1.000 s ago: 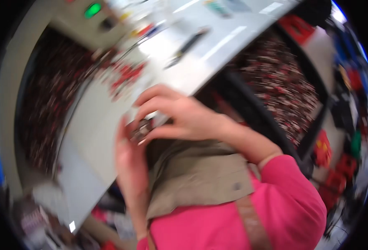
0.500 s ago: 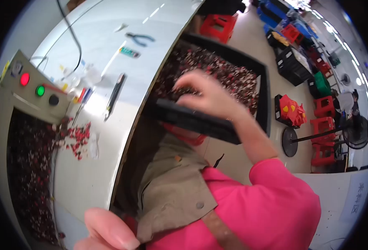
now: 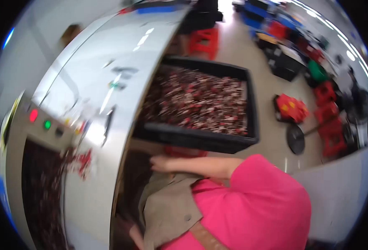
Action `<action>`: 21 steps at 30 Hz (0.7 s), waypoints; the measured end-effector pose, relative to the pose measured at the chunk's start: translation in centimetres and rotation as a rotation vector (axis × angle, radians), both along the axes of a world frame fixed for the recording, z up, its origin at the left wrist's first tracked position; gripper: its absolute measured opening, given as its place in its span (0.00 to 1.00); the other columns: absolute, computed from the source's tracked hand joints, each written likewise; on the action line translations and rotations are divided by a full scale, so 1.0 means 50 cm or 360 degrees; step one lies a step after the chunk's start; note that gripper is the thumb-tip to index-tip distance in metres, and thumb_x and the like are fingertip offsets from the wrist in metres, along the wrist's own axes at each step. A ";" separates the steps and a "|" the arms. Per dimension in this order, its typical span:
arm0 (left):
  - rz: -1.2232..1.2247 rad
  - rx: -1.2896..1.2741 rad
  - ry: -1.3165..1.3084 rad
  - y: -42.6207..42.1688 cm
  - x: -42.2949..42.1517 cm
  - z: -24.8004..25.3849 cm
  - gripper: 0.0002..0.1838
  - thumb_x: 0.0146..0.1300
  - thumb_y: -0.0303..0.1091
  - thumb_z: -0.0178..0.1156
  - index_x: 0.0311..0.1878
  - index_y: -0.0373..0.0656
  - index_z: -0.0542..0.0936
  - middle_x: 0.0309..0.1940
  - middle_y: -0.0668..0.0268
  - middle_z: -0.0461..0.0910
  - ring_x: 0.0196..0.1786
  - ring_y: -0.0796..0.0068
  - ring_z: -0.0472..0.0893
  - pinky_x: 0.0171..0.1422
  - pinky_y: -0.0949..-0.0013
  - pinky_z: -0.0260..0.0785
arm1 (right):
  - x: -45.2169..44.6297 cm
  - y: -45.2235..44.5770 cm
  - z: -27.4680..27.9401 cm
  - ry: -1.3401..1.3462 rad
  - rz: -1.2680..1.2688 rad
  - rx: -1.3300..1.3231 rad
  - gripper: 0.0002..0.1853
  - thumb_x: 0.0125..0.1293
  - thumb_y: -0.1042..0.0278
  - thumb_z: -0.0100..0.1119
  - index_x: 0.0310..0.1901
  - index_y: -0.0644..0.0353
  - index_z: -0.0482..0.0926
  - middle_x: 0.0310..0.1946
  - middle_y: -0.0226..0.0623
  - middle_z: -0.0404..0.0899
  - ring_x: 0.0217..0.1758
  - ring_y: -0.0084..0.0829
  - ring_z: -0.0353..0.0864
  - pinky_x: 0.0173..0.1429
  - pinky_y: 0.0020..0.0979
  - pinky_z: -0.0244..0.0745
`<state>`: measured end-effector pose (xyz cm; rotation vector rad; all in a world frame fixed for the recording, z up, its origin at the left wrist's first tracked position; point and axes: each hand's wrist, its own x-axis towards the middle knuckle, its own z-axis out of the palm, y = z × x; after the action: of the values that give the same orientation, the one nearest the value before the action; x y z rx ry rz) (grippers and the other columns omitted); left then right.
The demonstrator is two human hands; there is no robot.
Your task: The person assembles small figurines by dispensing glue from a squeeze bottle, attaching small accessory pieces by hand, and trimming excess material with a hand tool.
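Note:
My right hand [image 3: 160, 163] is low in front of my apron [image 3: 171, 204], just below the near wall of a large black crate [image 3: 192, 139]. It is apart from the crate's contents, and motion smears its fingers. Many small dark, red and pale pieces [image 3: 200, 100] fill the crate. My left hand [image 3: 127, 227] is a dim blur beside the apron, below the table [image 3: 94, 200] edge. Its fingers do not show, and I cannot tell whether it holds anything.
On the table stands a machine [image 3: 63, 141] with red and green lights and an opening full of similar pieces. Red bits [image 3: 84, 164], a dark slim tool [image 3: 109, 125] and pliers [image 3: 125, 71] lie nearby. Red stools [image 3: 205, 43] and a fan base [image 3: 295, 139] stand on the floor.
My right hand has left the crate and come back to my apron. My left hand has dropped from above the table edge to below it. The whole view has shifted and blurred.

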<state>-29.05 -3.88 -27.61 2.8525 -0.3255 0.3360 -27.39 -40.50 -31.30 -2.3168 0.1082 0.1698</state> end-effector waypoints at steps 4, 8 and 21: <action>0.0389 -0.0249 0.0410 0.027 -0.037 -0.073 0.25 0.68 0.47 0.55 0.59 0.38 0.76 0.56 0.47 0.77 0.57 0.45 0.77 0.65 0.49 0.67 | -0.029 -0.042 0.144 -0.0202 -0.0295 0.0546 0.13 0.67 0.60 0.57 0.45 0.61 0.79 0.39 0.40 0.82 0.40 0.32 0.81 0.47 0.34 0.77; 0.0174 -0.0593 0.0468 -0.013 -0.044 -0.039 0.16 0.66 0.37 0.58 0.51 0.35 0.78 0.47 0.45 0.80 0.51 0.42 0.77 0.58 0.53 0.71 | -0.038 -0.105 0.228 -0.0250 -0.0129 0.0767 0.09 0.71 0.64 0.56 0.43 0.61 0.75 0.33 0.26 0.74 0.39 0.17 0.71 0.45 0.22 0.69; 0.0468 -0.0554 0.0496 0.027 -0.133 0.209 0.25 0.65 0.41 0.59 0.60 0.35 0.74 0.54 0.43 0.76 0.57 0.45 0.73 0.64 0.50 0.64 | -0.012 0.028 0.517 -0.0182 0.0529 0.0365 0.08 0.62 0.76 0.61 0.42 0.64 0.76 0.33 0.37 0.76 0.32 0.28 0.76 0.41 0.27 0.73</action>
<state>-35.70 -2.55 -17.16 2.5476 0.1970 -0.0065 -27.97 -39.09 -5.47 -2.0949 -0.3393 0.2045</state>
